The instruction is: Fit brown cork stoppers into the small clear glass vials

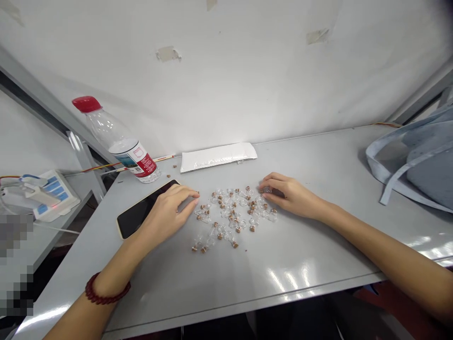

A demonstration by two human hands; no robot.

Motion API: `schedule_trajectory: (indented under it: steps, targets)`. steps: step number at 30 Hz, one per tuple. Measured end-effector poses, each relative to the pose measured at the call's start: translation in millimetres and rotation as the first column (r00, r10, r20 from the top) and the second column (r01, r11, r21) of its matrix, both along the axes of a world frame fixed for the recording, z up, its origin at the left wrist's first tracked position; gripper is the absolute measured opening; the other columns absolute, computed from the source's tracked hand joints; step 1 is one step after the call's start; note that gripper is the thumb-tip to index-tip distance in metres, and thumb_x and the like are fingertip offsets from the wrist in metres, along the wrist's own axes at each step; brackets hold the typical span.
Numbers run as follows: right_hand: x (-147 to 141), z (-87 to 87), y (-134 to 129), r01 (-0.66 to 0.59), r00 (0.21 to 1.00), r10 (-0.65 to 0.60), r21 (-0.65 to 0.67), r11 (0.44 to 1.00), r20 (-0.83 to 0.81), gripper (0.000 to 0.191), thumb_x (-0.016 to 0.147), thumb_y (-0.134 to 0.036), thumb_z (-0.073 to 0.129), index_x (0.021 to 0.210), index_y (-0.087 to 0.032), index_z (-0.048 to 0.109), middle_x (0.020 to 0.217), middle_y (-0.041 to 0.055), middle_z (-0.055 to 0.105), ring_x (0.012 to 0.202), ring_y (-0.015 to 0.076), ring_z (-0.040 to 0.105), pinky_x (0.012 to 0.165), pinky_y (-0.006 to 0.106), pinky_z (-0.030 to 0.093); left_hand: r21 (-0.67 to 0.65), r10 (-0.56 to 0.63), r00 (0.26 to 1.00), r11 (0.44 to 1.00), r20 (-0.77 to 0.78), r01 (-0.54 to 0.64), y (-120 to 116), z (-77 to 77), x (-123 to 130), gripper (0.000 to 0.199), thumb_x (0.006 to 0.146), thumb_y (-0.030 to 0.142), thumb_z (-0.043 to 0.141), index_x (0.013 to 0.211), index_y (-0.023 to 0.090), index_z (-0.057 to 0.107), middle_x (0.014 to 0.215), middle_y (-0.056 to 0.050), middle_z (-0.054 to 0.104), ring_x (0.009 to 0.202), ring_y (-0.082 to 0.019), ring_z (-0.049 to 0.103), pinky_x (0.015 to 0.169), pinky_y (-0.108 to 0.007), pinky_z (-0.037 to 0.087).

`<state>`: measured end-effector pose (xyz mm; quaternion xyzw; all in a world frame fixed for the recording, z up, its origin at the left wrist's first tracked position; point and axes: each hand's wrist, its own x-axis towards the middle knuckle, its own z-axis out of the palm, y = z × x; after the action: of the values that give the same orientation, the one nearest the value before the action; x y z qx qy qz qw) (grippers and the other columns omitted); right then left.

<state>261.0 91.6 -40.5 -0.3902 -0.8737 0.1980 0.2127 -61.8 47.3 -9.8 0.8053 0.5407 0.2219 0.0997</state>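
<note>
Several tiny clear glass bottles with brown corks (231,215) lie scattered on the grey table (170,288). My left hand (171,208) is over the right part of a black phone (138,215), left of the bottles; its thumb and index finger come close together at a small brown cork (198,192). At the right edge of the bottles, my right hand (288,193) has its fingers curled around a small clear bottle (266,190), which is partly hidden by them.
A red-capped water bottle (120,141) stands back left, near a power strip (56,196). Against the wall lies a white packet (218,157). A grey-blue bag (421,156) with straps sits at the right. Two brown bits lie near the water bottle.
</note>
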Motion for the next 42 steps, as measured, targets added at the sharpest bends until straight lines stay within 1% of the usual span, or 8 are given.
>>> schedule_trajectory:
  steps: [3, 8, 20, 24, 28, 32, 36, 42]
  targets:
    - [0.1, 1.5, -0.4, 0.005, 1.000, -0.005, -0.001, 1.000, 0.004, 0.021, 0.090, -0.024, 0.048, 0.104, -0.018, 0.063, 0.106, 0.0092, 0.058, 0.077, 0.0155, 0.059, 0.071, 0.032, 0.050, -0.094, -0.023, 0.999, 0.995, -0.026, 0.020, -3.7, 5.1, -1.5, 0.027, 0.087, 0.038, 0.048, 0.094, 0.020, 0.067, 0.099, -0.008, 0.069, 0.090, -0.022, 0.061, 0.058, -0.026, 0.049]
    - [0.4, 3.0, -0.8, 0.008, 1.000, -0.008, -0.005, 1.000, 0.008, 0.021, 0.090, -0.024, 0.048, 0.104, -0.019, 0.063, 0.106, 0.0089, 0.058, 0.076, 0.0150, 0.059, 0.069, 0.032, 0.050, -0.260, -0.096, 0.995, 0.962, -0.035, 0.084, -6.0, 5.5, -4.4, 0.025, 0.083, 0.040, 0.055, 0.096, 0.022, 0.067, 0.088, -0.004, 0.068, 0.074, -0.018, 0.062, 0.062, -0.028, 0.051]
    - [-0.6, -0.2, 0.9, 0.060, 0.998, -0.059, 0.057, 0.997, -0.026, 0.021, 0.090, -0.025, 0.049, 0.104, -0.017, 0.062, 0.104, 0.0099, 0.059, 0.077, 0.0154, 0.060, 0.071, 0.033, 0.051, -0.369, -0.077, 0.997, 0.926, 0.019, 0.078, -7.6, 3.6, 4.3, 0.027, 0.084, 0.043, 0.053, 0.090, 0.020, 0.065, 0.074, -0.002, 0.064, 0.064, -0.017, 0.060, 0.059, -0.029, 0.049]
    - [-3.3, 0.5, -1.5, 0.130, 0.988, -0.112, 0.181, 0.975, -0.108, 0.017, 0.090, -0.025, 0.049, 0.099, -0.018, 0.062, 0.099, 0.0094, 0.062, 0.079, 0.0183, 0.061, 0.067, 0.034, 0.050, -0.383, -0.072, 0.997, 0.921, 0.015, 0.073, -7.0, 4.0, 3.6, 0.027, 0.086, 0.043, 0.052, 0.091, 0.020, 0.066, 0.073, -0.002, 0.064, 0.067, -0.018, 0.060, 0.062, -0.030, 0.048]
    - [-19.9, 6.6, -12.9, 0.197, 0.958, -0.093, 0.390, 0.899, -0.271, 0.013, 0.091, -0.020, 0.047, 0.097, -0.019, 0.060, 0.094, 0.0100, 0.061, 0.085, 0.0202, 0.060, 0.072, 0.035, 0.050, -0.327, -0.103, 0.995, 0.939, 0.018, 0.103, -8.9, 3.9, 3.0, 0.027, 0.085, 0.041, 0.054, 0.097, 0.021, 0.067, 0.083, -0.003, 0.065, 0.072, -0.018, 0.060, 0.066, -0.030, 0.049]
    - [-58.1, 19.0, -27.2, 0.107, 0.964, 0.024, 0.468, 0.877, -0.265, 0.013, 0.091, -0.016, 0.047, 0.096, -0.020, 0.058, 0.093, 0.0087, 0.063, 0.087, 0.0196, 0.059, 0.076, 0.035, 0.048, -0.236, -0.185, 0.982, 0.956, -0.032, 0.172, -14.8, 6.1, 8.1, 0.030, 0.087, 0.040, 0.053, 0.109, 0.022, 0.064, 0.099, -0.006, 0.060, 0.082, -0.019, 0.058, 0.075, -0.033, 0.049]
    - [-90.5, 21.9, -31.6, -0.012, 0.973, 0.114, 0.444, 0.896, -0.202, 0.016, 0.092, -0.014, 0.044, 0.098, -0.017, 0.059, 0.095, 0.0083, 0.065, 0.088, 0.0183, 0.058, 0.076, 0.034, 0.044, -0.232, -0.212, 0.973, 0.955, -0.092, 0.186, -19.4, 9.4, 15.8, 0.024, 0.090, 0.037, 0.050, 0.100, 0.020, 0.065, 0.095, -0.005, 0.056, 0.083, -0.019, 0.056, 0.078, -0.035, 0.048]
    - [-86.6, 6.9, -33.5, -0.156, 0.970, 0.205, 0.316, 0.936, -0.131, 0.017, 0.093, -0.021, 0.050, 0.100, -0.015, 0.064, 0.094, 0.0069, 0.068, 0.090, 0.0184, 0.055, 0.080, 0.034, 0.041, -0.160, -0.250, 0.964, 0.959, -0.089, 0.233, -16.2, 0.5, 16.5, 0.019, 0.093, 0.026, 0.045, 0.093, 0.018, 0.062, 0.094, -0.005, 0.054, 0.086, -0.018, 0.053, 0.079, -0.033, 0.046]
